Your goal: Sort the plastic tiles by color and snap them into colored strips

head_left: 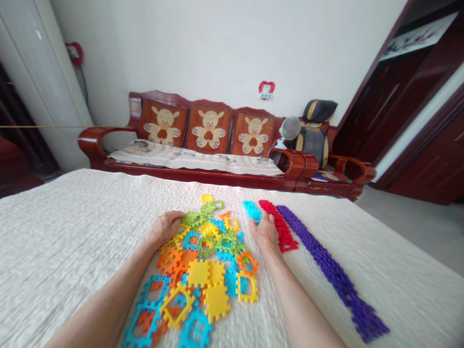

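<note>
The loose pieces (198, 273) are heaped on the quilted cover (90, 232) between the two forearms. By their thin, toothed look they can be judged light, fairly stiff plastic, a little slick but not fragile; they are best taken by a notched edge, or by the rim of a cut-out where the middle is open.

A green piece (190, 219) is touched by the left hand (168, 227), its fingers bent; whether anything is pinched cannot be told. The right hand (266, 233) is laid at the near end of the blue row (251, 209), thumb and fingers apart; a grip there is partly hidden.

Three rows are laid out at the right: one blue, one red row (284, 232) and one purple row (326, 261). Three solid yellow squares (217, 302) can be counted near the heap's front. Behind, three cushions (209, 128) and one fan (291, 128) are seen.
</note>
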The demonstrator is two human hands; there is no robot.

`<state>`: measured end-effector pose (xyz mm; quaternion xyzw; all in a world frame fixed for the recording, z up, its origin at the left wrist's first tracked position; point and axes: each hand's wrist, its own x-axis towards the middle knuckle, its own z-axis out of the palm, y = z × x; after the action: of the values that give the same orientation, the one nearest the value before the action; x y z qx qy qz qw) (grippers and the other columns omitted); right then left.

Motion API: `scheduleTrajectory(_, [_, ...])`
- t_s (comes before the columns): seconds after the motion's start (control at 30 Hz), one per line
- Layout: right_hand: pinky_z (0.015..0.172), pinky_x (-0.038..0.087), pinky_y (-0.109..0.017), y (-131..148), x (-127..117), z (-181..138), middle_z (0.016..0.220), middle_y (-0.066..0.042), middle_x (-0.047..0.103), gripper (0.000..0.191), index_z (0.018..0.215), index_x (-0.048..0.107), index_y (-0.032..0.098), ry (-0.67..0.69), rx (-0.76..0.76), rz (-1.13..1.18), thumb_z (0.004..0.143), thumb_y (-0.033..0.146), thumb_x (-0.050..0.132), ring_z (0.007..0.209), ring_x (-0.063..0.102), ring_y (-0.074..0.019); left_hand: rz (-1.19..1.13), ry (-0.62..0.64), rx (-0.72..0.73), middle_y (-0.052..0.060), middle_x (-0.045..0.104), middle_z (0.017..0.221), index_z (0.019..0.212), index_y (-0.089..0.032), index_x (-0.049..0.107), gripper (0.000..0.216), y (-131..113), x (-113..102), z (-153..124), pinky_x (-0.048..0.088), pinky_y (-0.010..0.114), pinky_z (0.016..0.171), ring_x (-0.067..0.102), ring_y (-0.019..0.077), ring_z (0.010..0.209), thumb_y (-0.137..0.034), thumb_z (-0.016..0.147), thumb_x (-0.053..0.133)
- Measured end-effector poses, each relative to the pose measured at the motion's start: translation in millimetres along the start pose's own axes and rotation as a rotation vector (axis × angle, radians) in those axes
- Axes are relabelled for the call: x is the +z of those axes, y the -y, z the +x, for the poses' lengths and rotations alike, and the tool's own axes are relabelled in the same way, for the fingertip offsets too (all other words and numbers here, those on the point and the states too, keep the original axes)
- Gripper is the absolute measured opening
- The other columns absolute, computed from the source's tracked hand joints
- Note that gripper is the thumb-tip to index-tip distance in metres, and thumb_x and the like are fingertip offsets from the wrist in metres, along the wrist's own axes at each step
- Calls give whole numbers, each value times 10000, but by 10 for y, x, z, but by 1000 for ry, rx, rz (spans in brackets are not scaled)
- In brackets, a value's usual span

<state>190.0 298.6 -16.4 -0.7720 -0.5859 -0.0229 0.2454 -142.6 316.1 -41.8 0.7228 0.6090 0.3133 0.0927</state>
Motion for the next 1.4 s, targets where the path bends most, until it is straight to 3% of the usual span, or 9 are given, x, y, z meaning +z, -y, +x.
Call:
scheduleTrajectory(0.27, [724,455,-346,29,-10,45,1129,-141,508,514,1265,448,160,35,61,7,845,451,404,952,579,-257,1,6,0,28,705,1018,962,-212,701,369,0,-1,9,455,285,903,630,186,950,-257,757,398])
scheduleTrajectory(0.47, [756,451,-356,-19,-8,36,1133,-137,498,663,1344,376,183,69,-16,23,757,457,518,981,565,-277,4,6,-3,10,705,1016,955,-239,701,362,10,3,4,459,279,895,630,182,946,-259,752,402])
scheduleTrajectory(0.57, [762,450,-352,-14,-13,37,1109,-137,512,608,1298,433,171,97,-19,-18,751,422,523,976,567,-276,-8,-2,3,7,703,1021,955,-237,700,363,35,17,5,456,272,900,630,175,947,-261,755,398])
scheduleTrajectory(1.1, [710,464,-362,-5,-7,40,1096,-130,504,594,1261,467,180,-6,15,44,767,510,499,918,583,-267,9,-14,58,33,699,1013,968,-203,695,370,55,44,9,456,264,883,628,166,946,-226,777,379])
scheduleTrajectory(1.17, [732,465,-360,13,-7,28,1087,-131,520,543,1237,489,166,-74,-54,100,781,459,501,921,576,-258,11,-11,61,32,699,1011,964,-203,696,371,49,40,7,456,258,878,627,163,944,-211,773,379])
scheduleTrajectory(1.27, [818,451,-338,126,7,-10,1042,-100,572,360,1113,571,167,-126,-311,276,806,335,487,930,569,-218,15,-9,58,35,699,1010,965,-202,698,372,26,26,5,458,259,877,626,166,945,-201,769,382])
scheduleTrajectory(1.4, [843,450,-308,348,91,-104,931,-50,638,175,906,634,203,28,-664,539,814,245,490,899,581,-176,6,-4,48,25,700,1011,974,-204,697,368,5,14,2,451,259,892,623,163,951,-198,768,393])
